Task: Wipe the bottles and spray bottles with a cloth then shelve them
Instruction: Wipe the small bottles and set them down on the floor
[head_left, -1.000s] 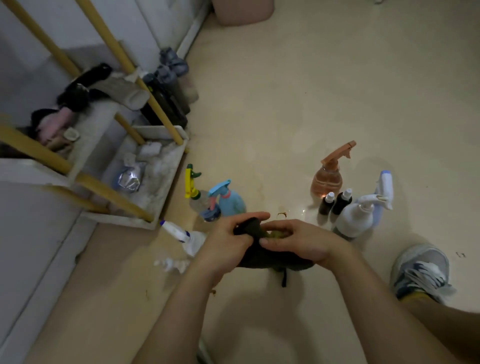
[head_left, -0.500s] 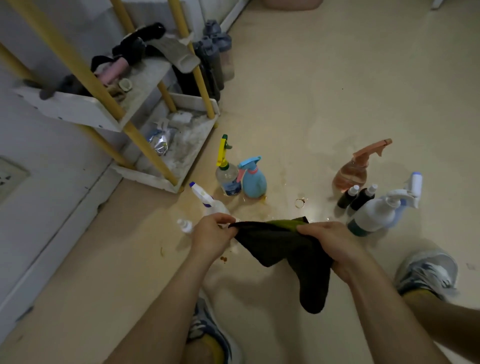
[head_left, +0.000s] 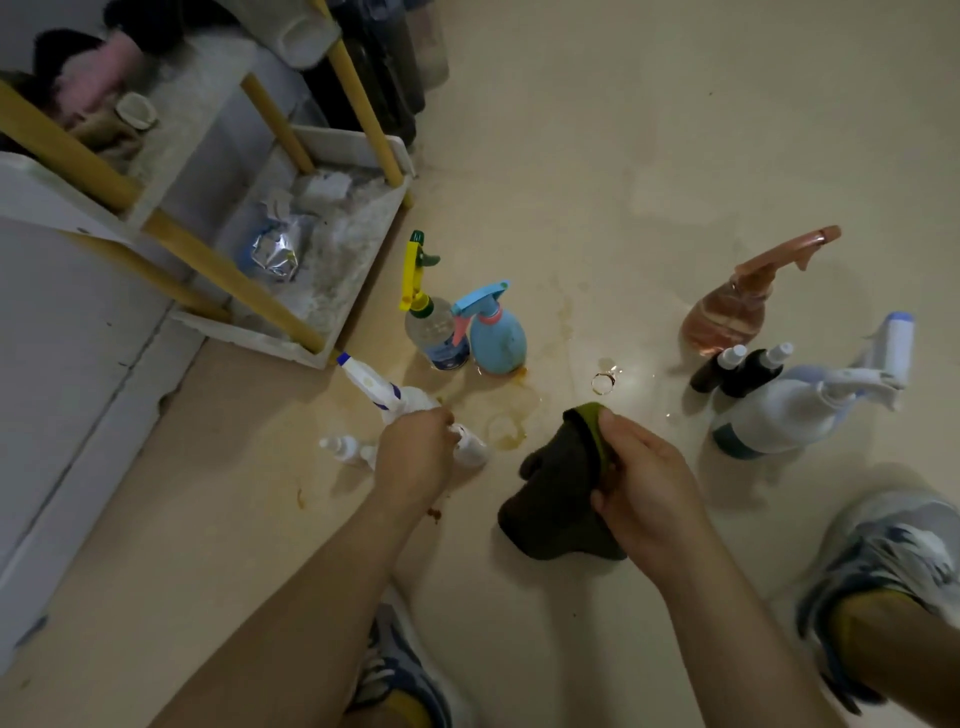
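Observation:
My left hand (head_left: 415, 460) reaches down over a white spray bottle (head_left: 470, 449) with a blue-tipped nozzle and curls its fingers around the bottle's body. My right hand (head_left: 644, 486) grips a dark cloth (head_left: 556, 504) with a green edge, which hangs just above the floor. On the floor behind stand a clear bottle with a yellow sprayer (head_left: 434, 332) and a light blue spray bottle (head_left: 496, 338). To the right are a pinkish spray bottle (head_left: 727, 317), two small dark bottles (head_left: 737, 369), and a large white spray bottle (head_left: 784, 418). A small white bottle (head_left: 340, 447) lies left of my left hand.
A shelf with yellow posts and white trays (head_left: 358, 270) stands at the left, with a foil packet and clutter on it. Dark bottles stand behind it. Brownish spill marks and a small ring (head_left: 602, 383) are on the floor. My shoes (head_left: 893, 561) are at the bottom.
My left hand has let go of the cloth and moved down-left onto the white spray bottle. The cloth now hangs from my right hand alone. The view has tilted closer to the floor.

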